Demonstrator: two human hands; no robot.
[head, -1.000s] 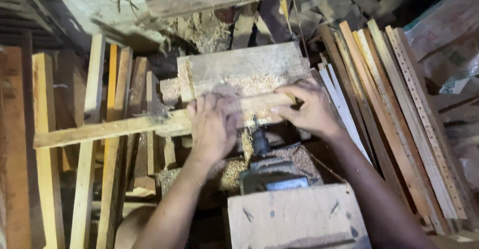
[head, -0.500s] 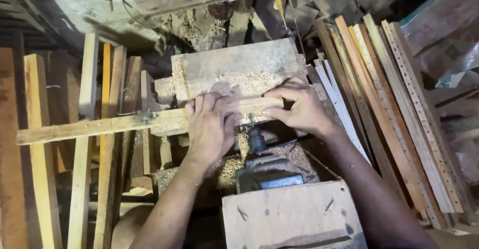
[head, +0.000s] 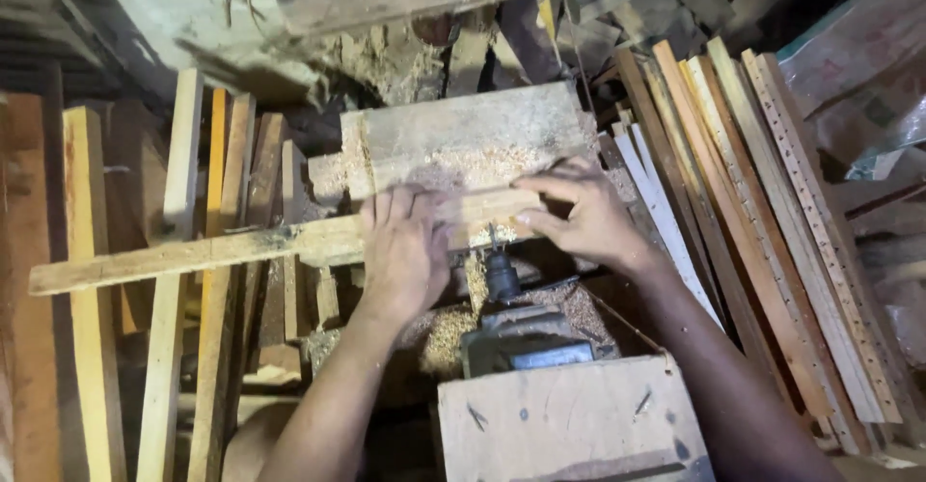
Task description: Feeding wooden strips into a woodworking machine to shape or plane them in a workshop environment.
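stacked wood slats (head: 762,221), wooden box (head: 569,424)

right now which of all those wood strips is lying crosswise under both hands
The long pale strip running left to right; both the left hand and right hand press it, while the others run lengthwise.
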